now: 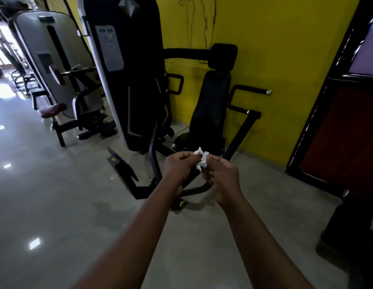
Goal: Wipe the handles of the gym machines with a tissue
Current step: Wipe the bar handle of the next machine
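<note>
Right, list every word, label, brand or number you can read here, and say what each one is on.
Nothing here is legible.
White placard on the black machine: print too blurred.
Small plate atop the grey machine: too small.
Yellow sticker on the footplate: too small.

Yellow wall (285,59) sketched with black lines (204,19), glossy grey floor (56,205) dotted with reflections (34,244), dark-framed door (343,130) at right, lit brightly from far left.
</note>
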Available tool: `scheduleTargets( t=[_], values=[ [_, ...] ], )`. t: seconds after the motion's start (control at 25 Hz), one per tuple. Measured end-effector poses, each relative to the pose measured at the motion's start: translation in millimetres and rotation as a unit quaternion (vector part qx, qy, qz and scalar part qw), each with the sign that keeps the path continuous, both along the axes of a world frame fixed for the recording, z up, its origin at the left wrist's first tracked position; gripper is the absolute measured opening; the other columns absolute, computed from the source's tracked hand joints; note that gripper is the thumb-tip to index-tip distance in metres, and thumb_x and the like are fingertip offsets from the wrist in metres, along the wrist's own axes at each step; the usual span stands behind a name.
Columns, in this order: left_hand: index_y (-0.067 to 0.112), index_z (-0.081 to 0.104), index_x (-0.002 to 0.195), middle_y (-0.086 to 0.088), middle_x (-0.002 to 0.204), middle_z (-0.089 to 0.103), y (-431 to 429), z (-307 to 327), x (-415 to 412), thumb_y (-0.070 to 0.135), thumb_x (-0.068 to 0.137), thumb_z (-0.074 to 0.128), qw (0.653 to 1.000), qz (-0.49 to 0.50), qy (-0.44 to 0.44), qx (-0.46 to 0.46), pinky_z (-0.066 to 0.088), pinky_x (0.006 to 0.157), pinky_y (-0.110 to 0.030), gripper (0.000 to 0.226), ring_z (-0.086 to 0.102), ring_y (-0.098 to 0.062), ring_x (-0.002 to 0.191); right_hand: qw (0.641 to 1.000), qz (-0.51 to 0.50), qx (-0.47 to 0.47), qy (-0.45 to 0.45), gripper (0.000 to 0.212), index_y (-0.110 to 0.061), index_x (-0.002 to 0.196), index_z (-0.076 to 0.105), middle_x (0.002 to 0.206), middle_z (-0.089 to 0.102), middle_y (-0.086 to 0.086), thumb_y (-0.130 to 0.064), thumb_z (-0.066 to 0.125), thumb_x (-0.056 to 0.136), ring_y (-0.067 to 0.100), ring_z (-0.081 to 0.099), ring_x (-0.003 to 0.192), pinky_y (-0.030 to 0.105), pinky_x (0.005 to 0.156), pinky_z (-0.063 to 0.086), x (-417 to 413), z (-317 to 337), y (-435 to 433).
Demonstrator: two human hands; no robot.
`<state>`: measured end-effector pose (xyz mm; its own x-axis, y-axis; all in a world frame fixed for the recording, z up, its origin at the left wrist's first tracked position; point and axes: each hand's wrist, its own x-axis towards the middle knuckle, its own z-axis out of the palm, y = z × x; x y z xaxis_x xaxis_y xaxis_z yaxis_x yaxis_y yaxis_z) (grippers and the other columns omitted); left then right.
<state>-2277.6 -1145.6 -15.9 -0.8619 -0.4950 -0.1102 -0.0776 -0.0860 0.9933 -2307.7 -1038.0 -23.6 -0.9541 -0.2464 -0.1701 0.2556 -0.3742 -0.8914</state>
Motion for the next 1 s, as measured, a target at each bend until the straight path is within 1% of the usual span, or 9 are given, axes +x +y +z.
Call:
scheduleTargets(
  t=[0.12,0.28,0.36,0.48,0.6,0.68,0.76,0.88,1.0],
  values=[
    [0.005,0.074,0.088,-0.016,0.084,0.073,-6,10,-67,0.018,0.083,0.073,0.999,-0.029,0.016,0.007,0.054,0.064,-0.03,0.014,0.065,-0.019,0.069,0.999,-0.028,0.005,0.016,0.019,0.0,0.108,0.066,0.079,0.068,0.009,-0.01,0.057,0.095,0.01,0.061,0.058,0.023,0.057,0.05,-61,9,-6],
    [0.005,0.075,0.086,-0.023,0.09,0.072,-23,4,-144,0.02,0.079,0.075,0.997,-0.069,0.014,0.024,0.053,0.077,-0.043,0.016,0.063,-0.027,0.077,0.997,-0.067,0.026,0.016,0.021,0.002,0.108,0.067,0.071,0.064,0.007,-0.012,0.059,0.094,0.005,0.054,0.045,0.02,0.046,0.042,-129,11,-18],
    [0.008,0.076,0.082,-0.026,0.091,0.071,-34,1,-180,0.023,0.075,0.078,0.996,-0.089,0.013,0.023,0.053,0.077,-0.048,0.017,0.061,-0.029,0.077,0.996,-0.082,0.035,0.009,0.021,0.0,0.104,0.069,0.076,0.068,0.009,-0.016,0.061,0.093,0.009,0.058,0.051,0.02,0.047,0.044,-161,9,-28],
    [0.009,0.077,0.083,-0.027,0.089,0.07,-51,-2,-240,0.028,0.069,0.08,0.992,-0.122,0.019,0.022,0.051,0.074,-0.046,0.023,0.06,-0.028,0.075,0.993,-0.114,0.032,0.007,0.02,-0.003,0.105,0.07,0.085,0.072,0.01,-0.017,0.062,0.092,0.013,0.065,0.064,0.019,0.05,0.047,-213,3,-45],
    [0.011,0.077,0.087,-0.022,0.091,0.072,-65,-1,-310,0.043,0.057,0.081,0.987,-0.159,0.021,0.008,0.054,0.076,-0.05,0.044,0.062,-0.03,0.078,0.988,-0.15,0.032,0.014,0.018,-0.005,0.103,0.071,0.084,0.073,0.006,-0.016,0.063,0.092,0.011,0.065,0.063,0.018,0.051,0.048,-273,5,-60],
    [0.012,0.077,0.088,-0.02,0.09,0.073,-72,-1,-353,0.046,0.054,0.08,0.984,-0.178,0.018,0.0,0.055,0.077,-0.051,0.049,0.067,-0.036,0.084,0.984,-0.174,0.034,0.012,0.016,-0.007,0.101,0.071,0.082,0.074,0.003,-0.017,0.063,0.092,0.012,0.066,0.066,0.019,0.054,0.051,-307,9,-68],
    [0.013,0.077,0.086,-0.017,0.087,0.074,-75,-1,-392,0.046,0.057,0.08,0.981,-0.195,0.016,-0.002,0.055,0.076,-0.05,0.044,0.069,-0.036,0.084,0.98,-0.198,0.032,0.012,0.016,-0.008,0.1,0.071,0.08,0.073,0.003,-0.018,0.063,0.092,0.014,0.065,0.067,0.021,0.056,0.051,-338,11,-72],
    [0.009,0.075,0.087,-0.01,0.074,0.07,-71,-3,-448,0.04,0.069,0.077,0.974,-0.225,0.007,-0.011,0.047,0.059,-0.034,0.036,0.059,-0.022,0.063,0.974,-0.221,0.04,0.029,0.018,-0.008,0.1,0.071,0.08,0.073,0.004,-0.022,0.062,0.093,0.012,0.063,0.066,0.021,0.056,0.05,-382,9,-71],
    [0.007,0.07,0.095,-0.005,0.079,0.07,-54,-13,-499,0.026,0.083,0.072,0.968,-0.251,-0.008,0.002,0.048,0.058,-0.028,0.023,0.061,-0.016,0.067,0.972,-0.23,0.043,0.032,0.02,-0.008,0.103,0.07,0.09,0.074,0.009,-0.02,0.069,0.088,0.016,0.066,0.077,0.03,0.071,0.051,-429,-5,-58]
  ],
)
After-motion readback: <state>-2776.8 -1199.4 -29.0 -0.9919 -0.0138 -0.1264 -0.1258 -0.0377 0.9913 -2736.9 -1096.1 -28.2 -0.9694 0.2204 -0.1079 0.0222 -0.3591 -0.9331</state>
